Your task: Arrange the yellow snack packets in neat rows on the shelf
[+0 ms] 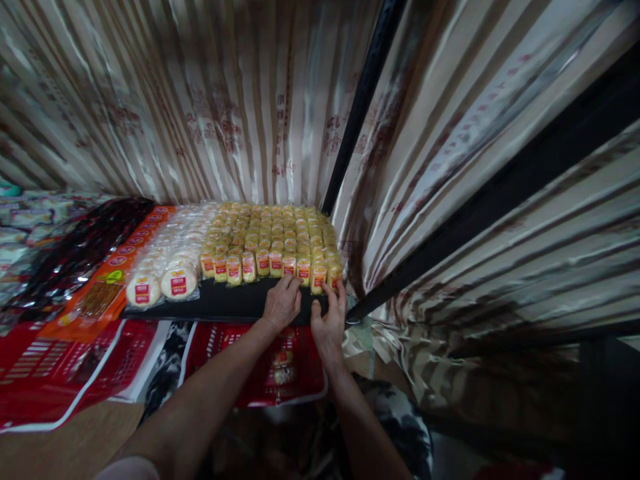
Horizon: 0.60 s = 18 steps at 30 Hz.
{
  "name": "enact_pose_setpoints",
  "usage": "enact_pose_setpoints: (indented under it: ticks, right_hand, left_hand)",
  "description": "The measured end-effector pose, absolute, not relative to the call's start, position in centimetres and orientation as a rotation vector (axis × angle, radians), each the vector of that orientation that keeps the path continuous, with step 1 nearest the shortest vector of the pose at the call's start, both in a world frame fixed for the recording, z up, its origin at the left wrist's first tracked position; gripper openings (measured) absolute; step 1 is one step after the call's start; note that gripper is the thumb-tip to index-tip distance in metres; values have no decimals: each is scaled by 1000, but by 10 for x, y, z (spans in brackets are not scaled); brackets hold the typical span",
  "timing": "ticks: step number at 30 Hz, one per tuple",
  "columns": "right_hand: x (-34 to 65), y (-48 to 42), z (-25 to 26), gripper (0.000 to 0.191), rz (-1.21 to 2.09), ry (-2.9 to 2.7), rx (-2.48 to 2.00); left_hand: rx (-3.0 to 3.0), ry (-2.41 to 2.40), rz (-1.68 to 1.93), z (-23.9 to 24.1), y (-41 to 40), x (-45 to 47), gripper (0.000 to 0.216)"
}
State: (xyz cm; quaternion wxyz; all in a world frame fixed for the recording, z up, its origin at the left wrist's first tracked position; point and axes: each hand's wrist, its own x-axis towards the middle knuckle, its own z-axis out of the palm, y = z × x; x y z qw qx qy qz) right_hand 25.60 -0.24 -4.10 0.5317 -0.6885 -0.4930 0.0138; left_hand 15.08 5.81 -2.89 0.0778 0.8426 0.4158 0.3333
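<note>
Rows of small wrapped yellow cakes (263,262) with red labels stand on a black shelf (225,300). My left hand (283,300) is at the front row, its fingers bent and pressed together against the packets' lower edge. What its fingertips hold, if anything, is hidden. At the right end of the row is my right hand (329,323), palm partly turned up. Its fingertips touch the last wrapped cake (335,272), and its thumb is apart from the fingers. Below the shelf edge, a red basket (220,340) contains a small wrapped item (284,370).
Left of the cakes lie larger round white packets (180,283), an orange snack bag (100,293) and dark shiny packs (75,253). Another red basket (55,373) is at lower left. Black posts (363,107) and pleated printed sheeting (240,87) border the shelf.
</note>
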Motion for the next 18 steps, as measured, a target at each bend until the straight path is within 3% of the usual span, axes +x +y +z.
enact_pose_setpoints:
  ticks: [11,18]
  right_hand:
    - [243,-5,-40,36,307,-1163,-1557]
    - [229,-10,-26,27,747,-1305,-1420]
  left_hand:
    - [2264,1246,1150,-50,10,95,22]
    - [2357,1241,922,-66,-3,63,23]
